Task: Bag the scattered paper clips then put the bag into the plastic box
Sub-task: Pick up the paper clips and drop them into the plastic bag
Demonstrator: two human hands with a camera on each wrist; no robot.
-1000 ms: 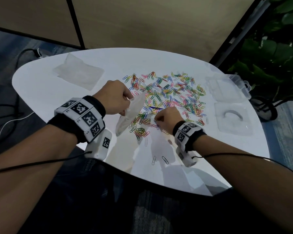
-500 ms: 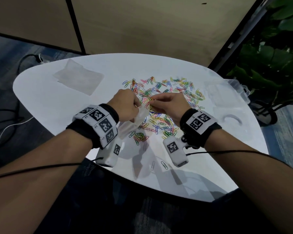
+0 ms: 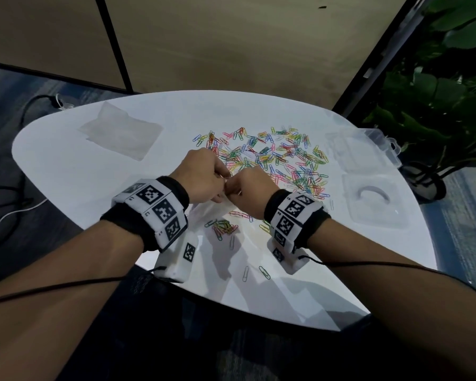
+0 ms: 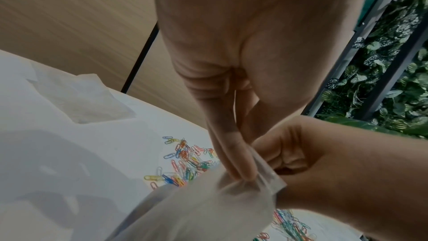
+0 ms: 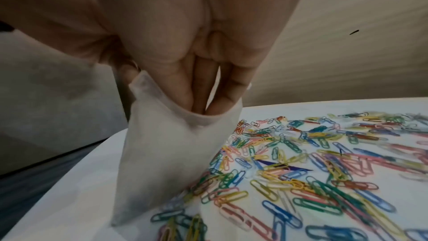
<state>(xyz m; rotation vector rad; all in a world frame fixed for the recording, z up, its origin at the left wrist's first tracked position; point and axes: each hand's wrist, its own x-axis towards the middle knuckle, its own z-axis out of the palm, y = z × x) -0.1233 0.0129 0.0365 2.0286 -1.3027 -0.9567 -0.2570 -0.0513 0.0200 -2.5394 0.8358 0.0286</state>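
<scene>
Coloured paper clips (image 3: 280, 158) (image 5: 312, 162) lie scattered over the middle of the white table (image 3: 80, 188). Just in front of that heap, my left hand (image 3: 204, 180) (image 4: 241, 177) pinches the mouth of a translucent white bag (image 3: 204, 213) (image 4: 197, 208) (image 5: 166, 153) and holds it upright. My right hand (image 3: 248, 191) (image 5: 201, 111) has its bunched fingertips pushed down into the bag's mouth. The bag's wall hides the clips they pinch. A clear plastic box (image 3: 368, 152) stands open at the table's right edge.
A second clear tray (image 3: 374, 202) with a curved piece in it sits nearer on the right. Spare bags (image 3: 121, 133) lie at the far left. Two loose clips (image 3: 259, 272) rest near the front edge. A plant (image 3: 437, 92) stands to the right of the table.
My right hand picked up clips from the near side of the heap, lifted them and moved left to the bag. Its fingertips now sit inside the mouth. The left hand raised the bag.
</scene>
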